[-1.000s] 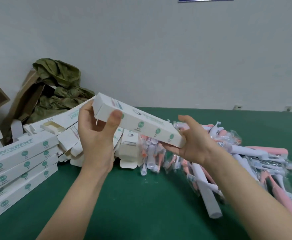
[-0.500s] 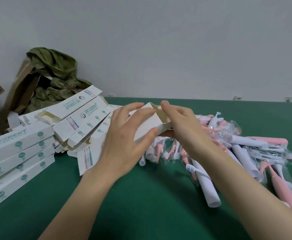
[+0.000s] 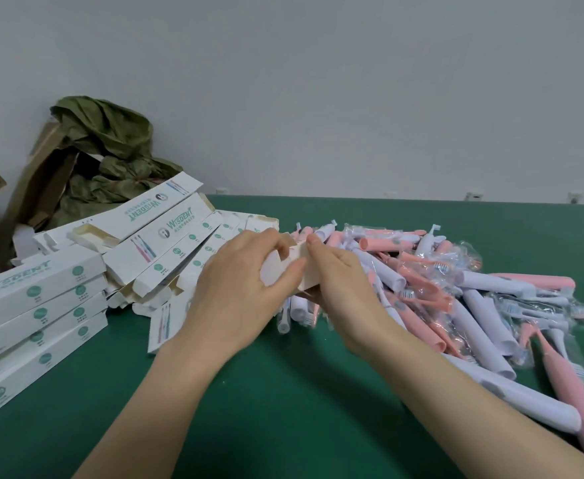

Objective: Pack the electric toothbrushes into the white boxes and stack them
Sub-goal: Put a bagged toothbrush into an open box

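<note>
Both forearms reach in from the lower edge and converge above the green bench (image 3: 283, 402). The left hand (image 3: 238, 295), palm down, curls its fingers (image 3: 271, 238) and thumb round one end of a white box (image 3: 281, 271). The right hand (image 3: 344, 281) pinches the same end from the other side. The box hangs just in front of the toothbrush pile (image 3: 456, 288), right of the stacked boxes (image 3: 34, 305).
</note>
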Demonstrator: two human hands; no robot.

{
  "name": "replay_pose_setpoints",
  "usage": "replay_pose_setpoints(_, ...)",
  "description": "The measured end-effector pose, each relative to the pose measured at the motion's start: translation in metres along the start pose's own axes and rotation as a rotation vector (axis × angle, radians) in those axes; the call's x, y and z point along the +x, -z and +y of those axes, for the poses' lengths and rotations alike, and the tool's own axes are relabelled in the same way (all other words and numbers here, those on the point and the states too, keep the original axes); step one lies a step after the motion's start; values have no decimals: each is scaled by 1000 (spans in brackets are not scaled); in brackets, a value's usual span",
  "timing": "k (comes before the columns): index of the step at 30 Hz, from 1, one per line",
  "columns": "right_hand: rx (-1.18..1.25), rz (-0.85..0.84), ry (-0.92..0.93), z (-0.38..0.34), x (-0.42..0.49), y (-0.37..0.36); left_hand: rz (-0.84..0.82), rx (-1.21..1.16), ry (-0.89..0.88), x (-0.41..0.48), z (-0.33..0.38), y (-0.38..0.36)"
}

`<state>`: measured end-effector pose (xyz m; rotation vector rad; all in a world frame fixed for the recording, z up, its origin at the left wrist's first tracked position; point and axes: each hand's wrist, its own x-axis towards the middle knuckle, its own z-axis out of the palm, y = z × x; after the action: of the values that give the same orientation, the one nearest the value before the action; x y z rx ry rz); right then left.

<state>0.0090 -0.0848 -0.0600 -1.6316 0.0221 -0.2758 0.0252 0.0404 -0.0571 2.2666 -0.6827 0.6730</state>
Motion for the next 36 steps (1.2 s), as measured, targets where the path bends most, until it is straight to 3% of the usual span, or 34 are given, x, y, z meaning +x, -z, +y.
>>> replay_pose_setpoints(4,41,-10,-79,1,5,5,-69,21,0,-2,-2,1)
replay_pose_setpoints(7,126,-113,-157,-4,14,14,-72,64,-53,-2,-6,4)
replay_pose_setpoints(9,132,-74,-97,-7,23,32,-53,120,-80,-1,-9,3)
replay_pose_setpoints(10,-27,38,-11,-5,29,47,-32,121,-75,-1,-11,4)
replay_pose_setpoints(12,-648,240,130,8,40,80,30,66,-54,0,-12,6)
replay_pose_setpoints(14,-1170,173,60,26,47,101,93,54,-71,0,-11,8)
replay_pose_setpoints(16,-1375,80,-39,43,50,105,185,72,-107,1,-10,9)
replay_pose_setpoints(19,-1523,127,-76,56,54,100,362,55,-138,1,-9,11)
replay_pose_setpoints(22,-1698,135,-52,59,55,97,419,41,-122,1,-11,12)
replay_pose_setpoints(25,-1568,174,7,55,51,97,392,68,-102,2,-13,9)
replay_pose_setpoints(30,-857,474,268,19,48,108,366,114,31,4,-22,6)
replay_pose_setpoints(36,-223,755,597,-38,30,109,141,209,16,4,-29,-10)
